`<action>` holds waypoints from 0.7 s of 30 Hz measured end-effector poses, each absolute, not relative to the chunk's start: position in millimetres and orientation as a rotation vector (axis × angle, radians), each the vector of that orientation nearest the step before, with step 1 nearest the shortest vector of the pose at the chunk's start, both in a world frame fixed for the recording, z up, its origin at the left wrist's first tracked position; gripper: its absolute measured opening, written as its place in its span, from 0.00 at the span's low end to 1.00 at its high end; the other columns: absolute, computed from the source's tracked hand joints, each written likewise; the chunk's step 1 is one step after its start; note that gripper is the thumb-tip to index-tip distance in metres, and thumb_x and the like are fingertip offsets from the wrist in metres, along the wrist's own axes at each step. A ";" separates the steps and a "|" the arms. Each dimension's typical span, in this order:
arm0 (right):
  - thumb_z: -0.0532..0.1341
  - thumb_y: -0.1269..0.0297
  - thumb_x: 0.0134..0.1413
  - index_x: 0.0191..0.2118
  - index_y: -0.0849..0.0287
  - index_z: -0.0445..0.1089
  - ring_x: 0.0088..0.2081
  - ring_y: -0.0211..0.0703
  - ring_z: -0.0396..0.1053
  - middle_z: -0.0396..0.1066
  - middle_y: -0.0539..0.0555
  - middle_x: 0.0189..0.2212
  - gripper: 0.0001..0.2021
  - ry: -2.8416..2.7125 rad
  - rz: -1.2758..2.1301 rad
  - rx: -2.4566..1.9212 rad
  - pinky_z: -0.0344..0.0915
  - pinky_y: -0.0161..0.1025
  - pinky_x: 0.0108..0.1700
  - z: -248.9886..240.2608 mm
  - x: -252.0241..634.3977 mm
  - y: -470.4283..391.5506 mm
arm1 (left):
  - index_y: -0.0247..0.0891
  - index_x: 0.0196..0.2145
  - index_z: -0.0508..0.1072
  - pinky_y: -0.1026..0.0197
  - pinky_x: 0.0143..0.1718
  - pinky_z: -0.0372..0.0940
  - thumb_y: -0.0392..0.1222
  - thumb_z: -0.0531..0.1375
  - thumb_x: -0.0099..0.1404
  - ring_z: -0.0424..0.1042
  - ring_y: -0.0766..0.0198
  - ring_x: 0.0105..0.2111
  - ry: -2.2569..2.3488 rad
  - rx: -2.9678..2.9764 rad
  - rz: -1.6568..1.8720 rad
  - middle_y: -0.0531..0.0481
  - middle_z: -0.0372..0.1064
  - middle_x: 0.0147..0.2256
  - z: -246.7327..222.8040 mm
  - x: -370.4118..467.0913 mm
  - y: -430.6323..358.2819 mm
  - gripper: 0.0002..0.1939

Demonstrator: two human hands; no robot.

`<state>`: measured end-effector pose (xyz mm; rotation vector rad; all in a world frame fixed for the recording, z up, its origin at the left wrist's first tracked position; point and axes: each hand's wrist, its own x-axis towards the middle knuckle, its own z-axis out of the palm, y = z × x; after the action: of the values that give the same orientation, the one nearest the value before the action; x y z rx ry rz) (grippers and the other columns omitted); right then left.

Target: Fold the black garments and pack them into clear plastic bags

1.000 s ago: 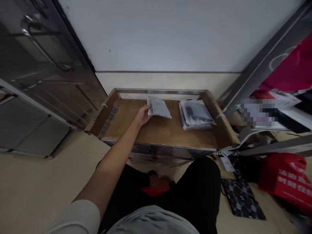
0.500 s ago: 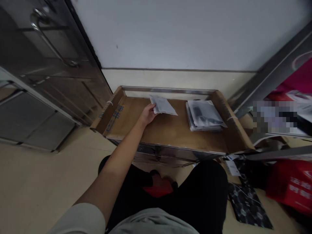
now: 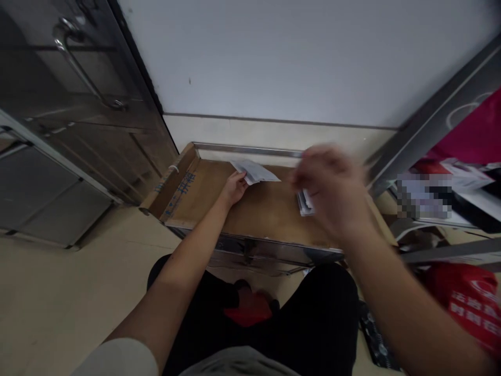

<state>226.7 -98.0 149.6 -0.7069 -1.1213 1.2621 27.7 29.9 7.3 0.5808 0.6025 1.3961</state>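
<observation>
My left hand (image 3: 236, 187) holds a flat translucent packet (image 3: 256, 171) by its left end, over the left-middle part of a cardboard-lined tray (image 3: 219, 209). My right hand (image 3: 329, 183) is raised over the tray's right side and smeared by motion; its fingers cannot be made out clearly. Behind and below it, the left edge of a stack of similar packets (image 3: 305, 202) shows. The rest of that stack is hidden by my right hand and forearm.
A metal door with a curved handle (image 3: 88, 78) stands at the left. At the right are a shelf with papers (image 3: 465, 175) and a red bag (image 3: 465, 297). A white wall (image 3: 274, 57) rises behind the tray.
My right hand has come into view from the right and now covers most of the packet stack. The packet in my left hand has shifted slightly left, with its angle a little changed.
</observation>
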 end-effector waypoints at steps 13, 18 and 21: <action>0.74 0.69 0.37 0.24 0.55 0.64 0.25 0.37 0.70 0.67 0.45 0.19 0.16 -0.573 1.450 -0.870 0.74 0.36 0.29 3.7 198.6 2.5 | 0.37 0.22 0.65 0.63 0.38 0.66 0.37 0.70 0.52 0.69 0.70 0.29 0.777 0.716 1.590 0.56 0.65 0.25 1.3 40.5 33.2 0.15; 0.72 0.72 0.40 0.25 0.56 0.66 0.31 0.41 0.75 0.74 0.49 0.25 0.12 -0.683 1.521 -0.769 0.78 0.44 0.43 2.6 201.2 17.7 | 0.37 0.20 0.63 0.63 0.36 0.66 0.40 0.71 0.53 0.65 0.71 0.27 0.812 0.810 1.587 0.57 0.60 0.24 -2.0 43.7 34.3 0.18; 0.72 0.73 0.40 0.26 0.57 0.67 0.33 0.42 0.77 0.75 0.50 0.25 0.12 -0.685 1.535 -0.749 0.78 0.45 0.46 0.9 204.0 15.3 | 0.37 0.21 0.62 0.63 0.37 0.67 0.41 0.71 0.51 0.67 0.70 0.28 0.795 0.758 1.589 0.57 0.61 0.24 -1.7 41.3 35.6 0.20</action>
<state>204.0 15.3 0.9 -0.7487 -0.6852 1.5346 41.3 35.6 -1.7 0.7583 0.7949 1.5893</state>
